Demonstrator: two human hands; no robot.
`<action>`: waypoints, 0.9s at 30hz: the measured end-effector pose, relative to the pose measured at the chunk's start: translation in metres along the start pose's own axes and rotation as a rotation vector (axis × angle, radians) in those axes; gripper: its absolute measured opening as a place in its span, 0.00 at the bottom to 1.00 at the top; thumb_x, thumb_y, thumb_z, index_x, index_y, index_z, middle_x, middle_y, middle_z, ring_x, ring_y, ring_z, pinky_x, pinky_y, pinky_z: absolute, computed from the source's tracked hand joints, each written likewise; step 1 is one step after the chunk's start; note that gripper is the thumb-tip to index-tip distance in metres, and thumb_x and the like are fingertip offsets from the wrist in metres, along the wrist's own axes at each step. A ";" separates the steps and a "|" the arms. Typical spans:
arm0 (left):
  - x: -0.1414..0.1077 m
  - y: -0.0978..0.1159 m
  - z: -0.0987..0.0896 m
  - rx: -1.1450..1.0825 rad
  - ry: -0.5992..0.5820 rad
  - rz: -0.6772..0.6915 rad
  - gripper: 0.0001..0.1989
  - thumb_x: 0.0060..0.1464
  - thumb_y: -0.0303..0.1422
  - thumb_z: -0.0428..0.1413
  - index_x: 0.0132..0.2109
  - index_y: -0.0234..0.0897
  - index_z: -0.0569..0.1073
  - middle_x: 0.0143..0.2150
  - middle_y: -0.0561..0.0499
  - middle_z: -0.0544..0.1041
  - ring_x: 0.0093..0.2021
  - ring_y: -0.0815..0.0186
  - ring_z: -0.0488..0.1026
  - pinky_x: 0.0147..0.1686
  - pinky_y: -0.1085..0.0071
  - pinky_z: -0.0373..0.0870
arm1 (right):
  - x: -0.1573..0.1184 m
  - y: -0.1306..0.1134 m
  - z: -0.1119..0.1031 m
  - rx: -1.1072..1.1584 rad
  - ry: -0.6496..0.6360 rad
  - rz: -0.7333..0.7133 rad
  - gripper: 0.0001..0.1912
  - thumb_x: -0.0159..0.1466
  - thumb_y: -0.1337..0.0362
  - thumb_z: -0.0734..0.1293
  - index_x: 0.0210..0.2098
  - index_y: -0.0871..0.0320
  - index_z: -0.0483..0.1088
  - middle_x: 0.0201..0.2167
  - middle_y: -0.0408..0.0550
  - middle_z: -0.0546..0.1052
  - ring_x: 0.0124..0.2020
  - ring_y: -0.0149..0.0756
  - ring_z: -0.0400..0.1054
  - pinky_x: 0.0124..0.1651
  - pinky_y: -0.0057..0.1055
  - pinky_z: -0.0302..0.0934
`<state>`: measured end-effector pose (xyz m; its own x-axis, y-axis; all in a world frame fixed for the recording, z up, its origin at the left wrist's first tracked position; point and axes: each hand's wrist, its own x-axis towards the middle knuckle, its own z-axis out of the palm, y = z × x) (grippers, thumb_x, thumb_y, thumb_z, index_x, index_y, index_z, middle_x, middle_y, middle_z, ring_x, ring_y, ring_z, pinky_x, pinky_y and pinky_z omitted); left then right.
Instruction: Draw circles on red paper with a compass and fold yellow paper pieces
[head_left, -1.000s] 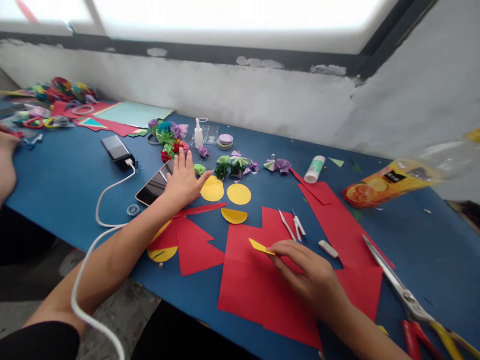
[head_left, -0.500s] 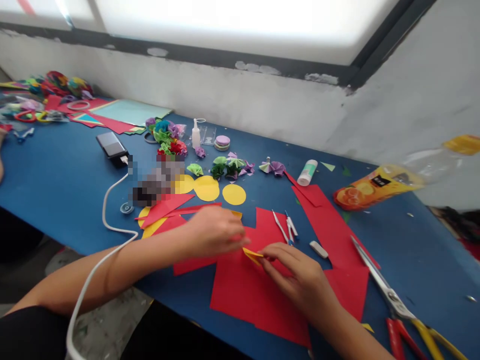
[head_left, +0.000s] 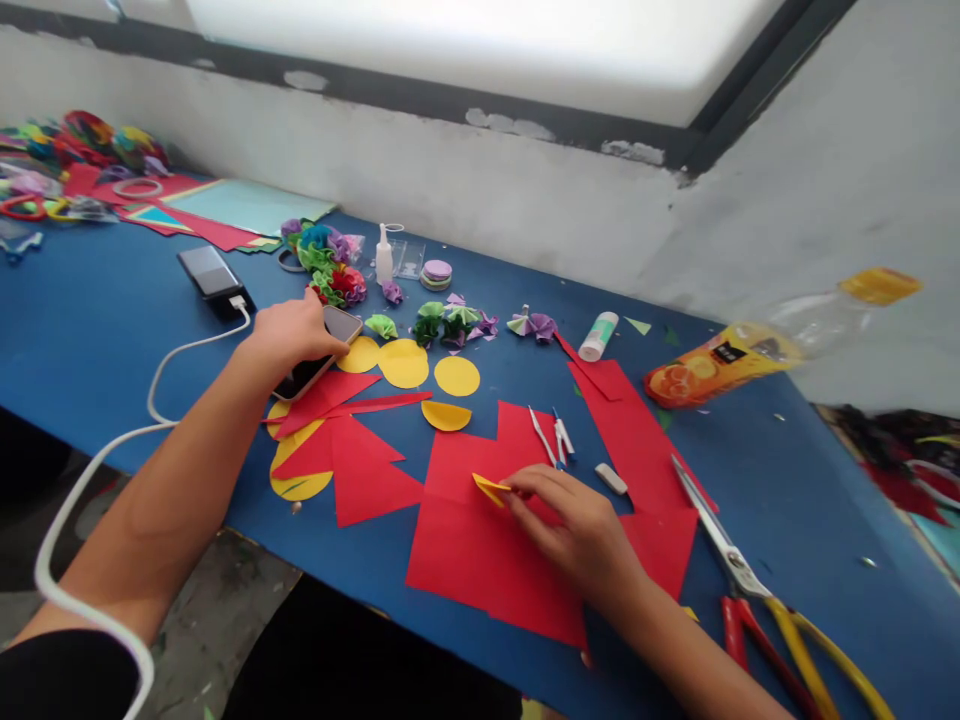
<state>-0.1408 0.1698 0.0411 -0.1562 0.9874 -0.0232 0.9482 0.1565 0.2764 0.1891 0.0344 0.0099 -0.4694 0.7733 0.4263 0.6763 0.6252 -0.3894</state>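
Note:
My right hand point(head_left: 566, 515) pinches a small folded yellow paper point(head_left: 491, 488) above overlapping red sheets point(head_left: 465, 520). My left hand point(head_left: 296, 330) lies over a phone point(head_left: 341, 322) at the left, thumb on its near edge; whether its fingers grip the phone is hard to make out. Beside the phone are flat yellow circles point(head_left: 457, 376). A yellow half-circle point(head_left: 447, 416) lies just above the red sheets. Red scraps point(head_left: 367, 475) rest on more yellow circles point(head_left: 302, 487) below my left hand.
Large scissors point(head_left: 739, 570) and a drink bottle point(head_left: 720, 365) are at the right. A compass point(head_left: 547, 440), eraser point(head_left: 611, 478) and glue stick point(head_left: 599, 336) lie mid-table. Paper flowers point(head_left: 326, 265) and a second device point(head_left: 210, 272) with a white cable point(head_left: 161, 375) sit left.
My left hand has moved left and away from me, from beside the folded yellow paper to the phone. The yellow half-circle is now uncovered. My right hand still holds the folded paper.

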 end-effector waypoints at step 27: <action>-0.044 0.055 0.014 -0.122 0.739 0.326 0.41 0.47 0.40 0.58 0.64 0.34 0.49 0.59 0.37 0.60 0.61 0.48 0.56 0.55 0.56 0.64 | 0.001 0.009 0.002 -0.030 0.020 -0.075 0.10 0.66 0.66 0.58 0.34 0.57 0.70 0.30 0.49 0.78 0.31 0.35 0.75 0.33 0.29 0.69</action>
<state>-0.0783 0.1356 0.0440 -0.0598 0.7076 0.7041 0.9475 -0.1818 0.2631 0.1933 0.0412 0.0055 -0.5081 0.7218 0.4699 0.6567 0.6777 -0.3309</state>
